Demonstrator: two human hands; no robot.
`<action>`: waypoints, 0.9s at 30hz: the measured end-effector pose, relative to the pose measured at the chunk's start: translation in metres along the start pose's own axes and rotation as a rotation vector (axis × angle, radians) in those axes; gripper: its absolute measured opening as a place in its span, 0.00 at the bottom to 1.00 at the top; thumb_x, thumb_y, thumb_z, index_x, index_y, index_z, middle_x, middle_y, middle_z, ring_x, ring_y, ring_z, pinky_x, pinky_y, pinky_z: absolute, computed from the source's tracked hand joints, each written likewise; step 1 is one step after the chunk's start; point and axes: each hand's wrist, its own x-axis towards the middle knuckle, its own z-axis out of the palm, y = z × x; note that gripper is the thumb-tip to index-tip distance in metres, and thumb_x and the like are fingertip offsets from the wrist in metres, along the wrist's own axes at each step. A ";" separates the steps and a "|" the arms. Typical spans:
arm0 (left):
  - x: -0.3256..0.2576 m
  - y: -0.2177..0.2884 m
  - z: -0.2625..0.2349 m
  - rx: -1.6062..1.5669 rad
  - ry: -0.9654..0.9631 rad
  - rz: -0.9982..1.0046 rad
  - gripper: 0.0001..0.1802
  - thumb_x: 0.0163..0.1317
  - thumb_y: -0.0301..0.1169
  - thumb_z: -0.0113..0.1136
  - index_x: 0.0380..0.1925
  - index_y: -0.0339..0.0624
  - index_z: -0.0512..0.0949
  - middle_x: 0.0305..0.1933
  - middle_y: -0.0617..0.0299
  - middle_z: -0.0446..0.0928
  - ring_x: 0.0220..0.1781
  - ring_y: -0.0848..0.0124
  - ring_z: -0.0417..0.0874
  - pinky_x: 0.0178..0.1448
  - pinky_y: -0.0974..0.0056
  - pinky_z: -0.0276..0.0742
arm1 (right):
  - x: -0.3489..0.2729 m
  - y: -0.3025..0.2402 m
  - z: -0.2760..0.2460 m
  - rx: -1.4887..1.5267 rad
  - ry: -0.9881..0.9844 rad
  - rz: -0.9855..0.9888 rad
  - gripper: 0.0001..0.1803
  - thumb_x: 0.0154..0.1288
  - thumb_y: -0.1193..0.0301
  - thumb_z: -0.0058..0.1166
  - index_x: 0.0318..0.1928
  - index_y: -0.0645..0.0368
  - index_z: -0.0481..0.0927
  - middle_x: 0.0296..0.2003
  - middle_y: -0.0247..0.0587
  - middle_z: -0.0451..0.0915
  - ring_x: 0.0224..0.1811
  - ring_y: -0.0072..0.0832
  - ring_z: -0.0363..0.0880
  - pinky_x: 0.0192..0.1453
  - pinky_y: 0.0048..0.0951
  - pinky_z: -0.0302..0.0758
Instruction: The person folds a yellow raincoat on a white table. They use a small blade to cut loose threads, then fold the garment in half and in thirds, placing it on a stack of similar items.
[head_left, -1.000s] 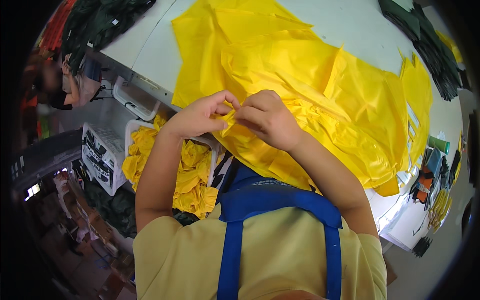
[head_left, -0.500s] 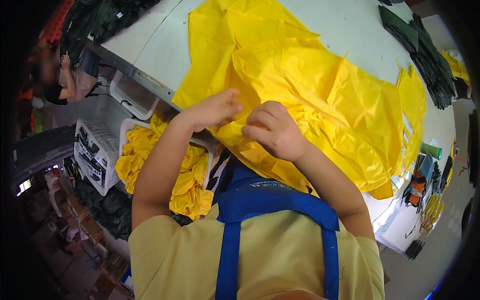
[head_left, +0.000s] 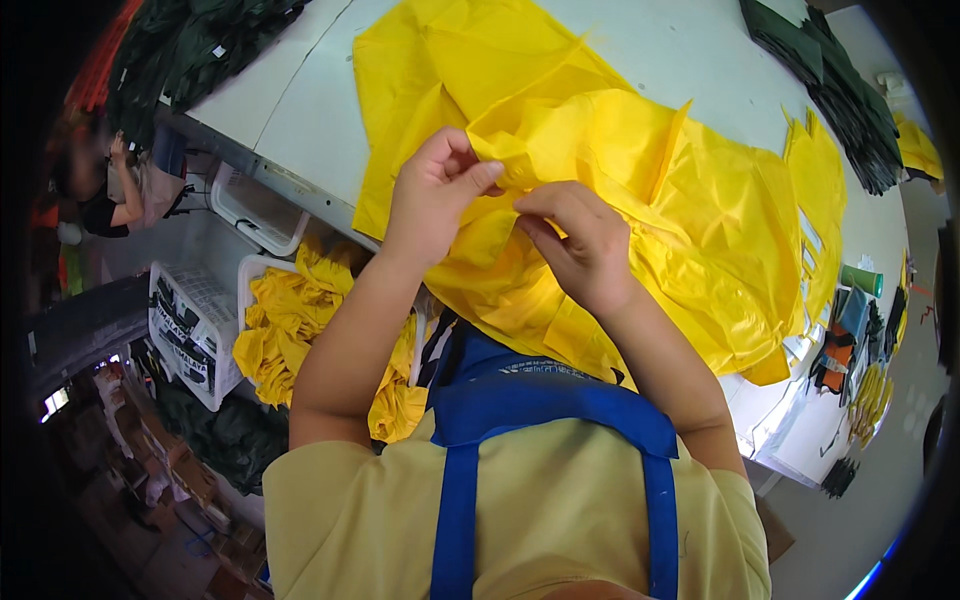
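Note:
A large piece of thin, crumpled yellow fabric (head_left: pixel 700 230) lies across the white table in front of me and hangs over its near edge. My left hand (head_left: pixel 438 195) pinches the fabric's edge between thumb and fingers. Close to its right, my right hand (head_left: pixel 580 240) has thumb and forefinger brought together at the same edge, pinching the cloth. Between the two hands a short stretch of edge is raised off the pile. What the curled fingers of each hand cover is hidden.
The white table (head_left: pixel 310 110) carries dark green folded fabric (head_left: pixel 835 90) at far right and a dark green heap (head_left: pixel 200 50) at far left. White baskets (head_left: pixel 260 215) stand left, one with yellow fabric (head_left: pixel 290 330). Another person (head_left: pixel 125 185) is at far left.
My left hand has moved up and right and now pinches the fabric edge. My right hand has shifted slightly right and up, its fingertips now at that edge.

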 end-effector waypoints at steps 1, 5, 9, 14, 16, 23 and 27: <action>-0.005 0.001 0.002 0.064 -0.015 0.032 0.06 0.60 0.24 0.60 0.33 0.40 0.71 0.31 0.64 0.77 0.33 0.80 0.76 0.41 0.73 0.74 | 0.002 -0.002 0.000 0.011 0.040 0.007 0.11 0.51 0.81 0.61 0.37 0.61 0.78 0.29 0.44 0.79 0.32 0.39 0.79 0.35 0.31 0.76; -0.017 0.004 0.003 0.240 -0.089 0.131 0.06 0.60 0.20 0.58 0.32 0.39 0.70 0.32 0.66 0.75 0.34 0.82 0.74 0.41 0.76 0.71 | -0.001 -0.007 0.000 0.036 0.146 0.167 0.09 0.51 0.81 0.62 0.34 0.61 0.79 0.28 0.44 0.79 0.29 0.36 0.80 0.34 0.29 0.76; -0.025 0.009 0.000 0.497 -0.077 0.225 0.08 0.57 0.24 0.61 0.30 0.39 0.70 0.27 0.62 0.73 0.28 0.76 0.73 0.34 0.71 0.69 | -0.005 -0.011 -0.007 0.057 0.113 0.191 0.07 0.52 0.79 0.62 0.34 0.60 0.79 0.28 0.44 0.79 0.28 0.35 0.80 0.33 0.28 0.76; -0.007 -0.005 0.008 0.539 -0.134 0.352 0.20 0.46 0.35 0.73 0.31 0.40 0.71 0.24 0.56 0.73 0.25 0.66 0.75 0.32 0.65 0.72 | -0.008 0.001 -0.015 0.051 0.083 0.259 0.07 0.53 0.79 0.63 0.34 0.61 0.81 0.29 0.39 0.81 0.30 0.24 0.80 0.36 0.23 0.76; -0.013 -0.002 -0.003 0.589 -0.113 0.237 0.21 0.45 0.32 0.74 0.33 0.40 0.71 0.27 0.56 0.75 0.27 0.67 0.77 0.35 0.66 0.74 | 0.002 -0.003 -0.012 0.143 -0.029 0.335 0.07 0.56 0.77 0.61 0.37 0.61 0.81 0.29 0.39 0.81 0.29 0.25 0.80 0.36 0.23 0.76; -0.011 -0.007 0.010 0.657 -0.106 0.256 0.15 0.51 0.24 0.66 0.36 0.37 0.71 0.29 0.56 0.76 0.30 0.65 0.78 0.37 0.65 0.74 | -0.027 0.008 -0.049 0.069 -0.057 0.305 0.13 0.60 0.72 0.58 0.45 0.61 0.76 0.41 0.47 0.79 0.45 0.37 0.79 0.50 0.32 0.74; -0.009 -0.014 -0.026 0.698 0.025 0.195 0.16 0.53 0.24 0.65 0.39 0.35 0.70 0.33 0.54 0.76 0.34 0.63 0.79 0.42 0.64 0.74 | -0.105 0.050 -0.096 -0.331 0.250 0.507 0.17 0.57 0.71 0.60 0.47 0.61 0.75 0.46 0.50 0.76 0.52 0.45 0.74 0.57 0.38 0.70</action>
